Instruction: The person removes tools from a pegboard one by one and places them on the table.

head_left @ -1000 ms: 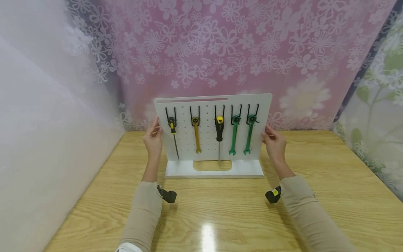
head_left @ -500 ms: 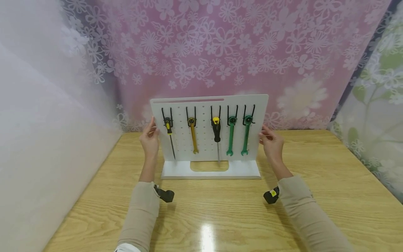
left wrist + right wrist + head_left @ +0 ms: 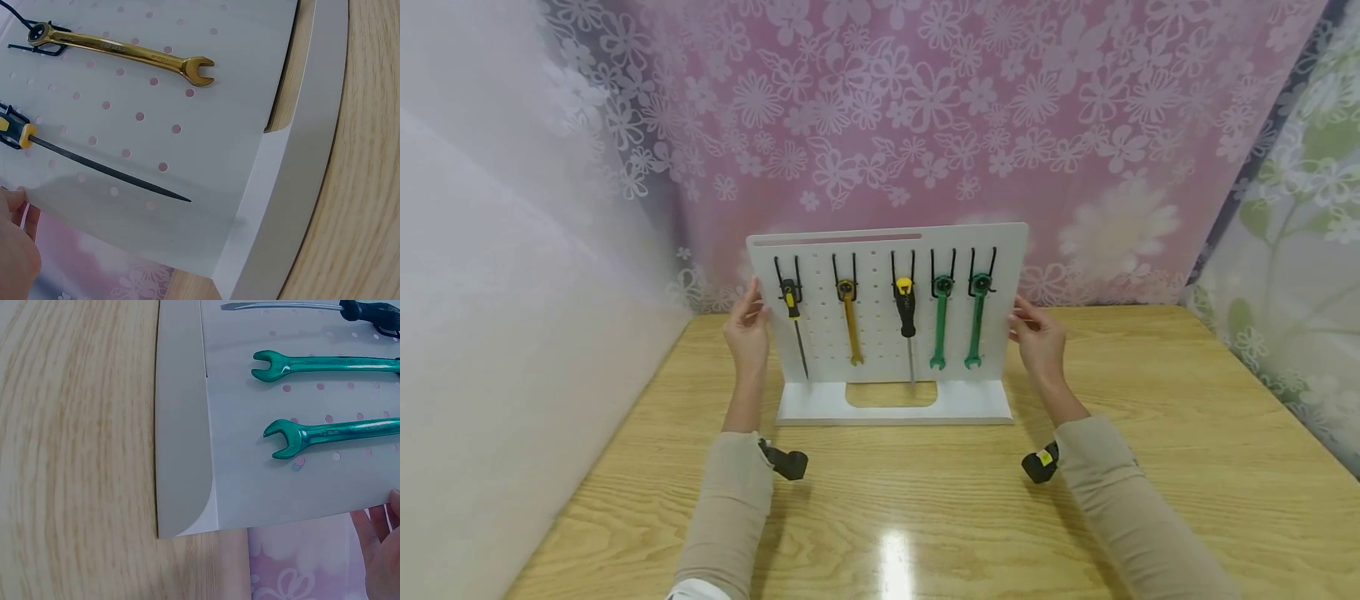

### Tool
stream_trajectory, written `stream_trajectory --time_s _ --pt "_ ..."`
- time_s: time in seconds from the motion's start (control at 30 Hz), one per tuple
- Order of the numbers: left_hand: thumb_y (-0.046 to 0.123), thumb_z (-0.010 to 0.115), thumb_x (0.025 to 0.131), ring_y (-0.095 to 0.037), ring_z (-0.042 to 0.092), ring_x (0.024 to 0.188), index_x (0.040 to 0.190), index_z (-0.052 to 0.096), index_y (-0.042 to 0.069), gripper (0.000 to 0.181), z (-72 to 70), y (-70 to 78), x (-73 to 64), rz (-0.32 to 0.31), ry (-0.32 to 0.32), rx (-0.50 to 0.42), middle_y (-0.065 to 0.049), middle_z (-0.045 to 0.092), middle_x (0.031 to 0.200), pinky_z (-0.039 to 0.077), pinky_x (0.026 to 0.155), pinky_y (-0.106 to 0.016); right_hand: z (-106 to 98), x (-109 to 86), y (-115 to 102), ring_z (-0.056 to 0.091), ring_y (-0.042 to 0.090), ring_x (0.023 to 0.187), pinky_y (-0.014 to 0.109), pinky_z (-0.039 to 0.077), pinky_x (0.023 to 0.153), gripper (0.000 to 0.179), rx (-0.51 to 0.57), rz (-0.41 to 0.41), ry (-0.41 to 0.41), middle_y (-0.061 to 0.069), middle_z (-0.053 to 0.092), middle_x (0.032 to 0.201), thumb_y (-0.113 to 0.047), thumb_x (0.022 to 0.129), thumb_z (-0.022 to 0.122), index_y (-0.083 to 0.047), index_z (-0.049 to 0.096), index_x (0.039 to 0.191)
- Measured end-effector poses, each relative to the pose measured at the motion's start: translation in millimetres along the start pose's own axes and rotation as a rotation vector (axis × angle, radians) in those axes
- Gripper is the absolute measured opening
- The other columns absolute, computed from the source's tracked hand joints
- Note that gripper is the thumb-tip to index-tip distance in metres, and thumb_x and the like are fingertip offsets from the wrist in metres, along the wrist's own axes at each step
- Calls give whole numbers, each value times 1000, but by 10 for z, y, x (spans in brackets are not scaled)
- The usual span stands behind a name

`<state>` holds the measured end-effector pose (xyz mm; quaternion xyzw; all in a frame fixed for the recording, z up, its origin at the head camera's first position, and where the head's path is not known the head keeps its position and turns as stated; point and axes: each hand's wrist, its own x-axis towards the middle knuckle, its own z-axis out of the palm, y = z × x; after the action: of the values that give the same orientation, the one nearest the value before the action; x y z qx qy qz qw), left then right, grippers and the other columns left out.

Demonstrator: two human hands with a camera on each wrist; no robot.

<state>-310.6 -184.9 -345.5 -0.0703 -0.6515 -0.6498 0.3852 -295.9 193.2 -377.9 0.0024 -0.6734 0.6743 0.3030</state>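
Note:
A white pegboard (image 3: 880, 333) stands upright on its flat white base (image 3: 820, 404). My left hand (image 3: 747, 337) grips its left edge, and my right hand (image 3: 1041, 342) holds the right edge; fingers of both go behind the panel. From black hooks hang, left to right, a slim pointed tool with a black-and-yellow handle (image 3: 792, 302), a gold combination wrench (image 3: 125, 50), a screwdriver with a black handle and yellow top (image 3: 906, 308), and two green wrenches, one inner (image 3: 337, 364) and one outer (image 3: 344, 432). The left wrist view shows the pointed tool's dark tapered shaft (image 3: 106, 169).
The board rests on a wood-grain table (image 3: 880, 500). A pink flowered curtain (image 3: 880, 108) hangs close behind it, and a pale wall (image 3: 512, 292) rises along the left. Black wrist devices, left (image 3: 786, 462) and right (image 3: 1040, 464), sit at the sleeves.
The pegboard has shifted a little to the left, with both hands keeping their hold on its edges. The hung tools moved along with it, and the view turned slightly at first.

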Motion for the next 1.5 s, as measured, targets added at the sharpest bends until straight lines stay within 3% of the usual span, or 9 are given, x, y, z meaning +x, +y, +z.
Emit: stream_trajectory --time_s 0.13,0.27,0.43,0.63,0.73,0.9,1.17,1.37,1.5 --pt "-19 57 79 -21 57 83 117 57 -3 41 -22 -26 17 -3 17 -16 -21 60 99 48 75 -27 48 -48 -112 57 4 68 17 52 60 31 7 2 -6 17 61 88 13 83 59 9 58 114" --pt "-20 57 79 -17 56 81 117 58 -1 43 -52 -183 68 -2 32 -33 -12 62 97 48 72 -21 79 -69 -138 57 3 67 15 51 58 31 -3 -9 -3 30 57 94 14 82 59 10 58 113" --pt "-17 58 80 -12 56 81 118 60 5 44 -90 -320 111 -2 54 -25 -1 63 95 47 73 -20 102 -35 2 57 2 67 16 51 60 31 -31 -13 3 16 62 88 10 82 62 6 61 113" --pt "-16 59 80 -11 56 81 118 60 7 44 -134 -347 126 9 58 -16 0 62 94 47 74 -21 149 -35 79 57 2 67 16 51 59 30 -44 -20 17 3 62 82 10 83 61 5 62 113" --pt "-16 59 81 -11 55 81 118 60 6 44 -153 -328 124 4 54 -11 -3 62 95 47 75 -21 165 -44 81 57 2 67 13 50 59 30 -40 -19 10 9 62 85 9 83 60 5 61 113" --pt "-17 56 82 -23 57 86 121 57 1 43 -165 -163 76 13 18 13 -19 60 101 48 76 -23 159 -59 69 56 6 73 13 50 62 31 -105 -37 -31 20 59 93 7 86 59 4 60 117" --pt "-12 56 85 -29 55 92 123 54 -3 39 -161 28 -8 16 -6 95 -25 57 109 47 82 -26 67 -106 -77 56 19 86 12 44 67 32 -290 -92 -14 15 62 101 -8 88 62 -4 60 120" --pt "-10 59 84 -35 53 97 117 56 -9 33 -176 69 -46 56 18 92 -26 55 111 47 86 -35 41 -188 -299 53 10 83 15 46 64 31 -179 -109 31 11 60 98 -8 88 61 -5 59 119" --pt "-9 60 84 -31 53 96 111 59 -11 27 -191 91 -85 60 28 52 -25 55 108 47 85 -32 125 -369 -589 53 12 81 15 48 65 28 -79 -140 -39 16 57 96 -1 88 59 5 57 115"
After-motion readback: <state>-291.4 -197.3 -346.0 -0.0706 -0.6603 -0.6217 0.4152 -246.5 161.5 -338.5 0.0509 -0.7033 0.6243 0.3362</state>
